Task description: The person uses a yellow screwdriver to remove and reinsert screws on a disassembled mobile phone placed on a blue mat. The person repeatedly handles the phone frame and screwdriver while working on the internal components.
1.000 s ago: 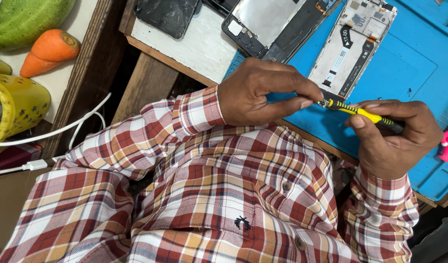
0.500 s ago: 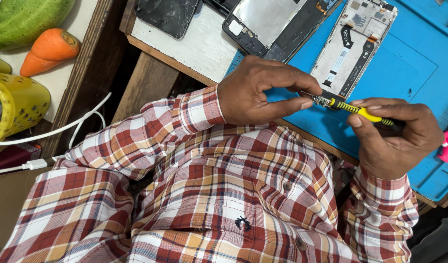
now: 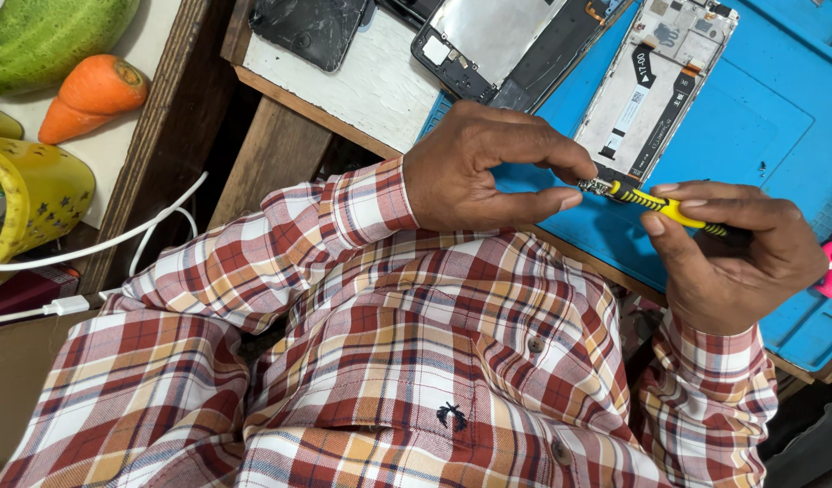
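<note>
Since the earlier frames both hands have hardly shifted; the screwdriver (image 3: 671,210) has only tilted slightly, its metal tip staying between the left fingertips. The right hand (image 3: 737,258) holds a narrow grip around the yellow-and-black handle, thumb and fingers closed over it, above the near edge of the blue mat (image 3: 750,117). The left hand (image 3: 488,172) pinches the silvery tip end between thumb and forefinger; whether a small part sits there cannot be told. Just beyond the hands an opened phone frame (image 3: 655,86) lies on the mat, with a second phone body (image 3: 502,41) beside it and a dark back cover (image 3: 312,27) on the white tabletop (image 3: 371,86). Off to the side lie a carrot (image 3: 90,95), a green gourd (image 3: 45,32) and a white cable (image 3: 117,237). Plaid sleeves cover both arms.
</note>
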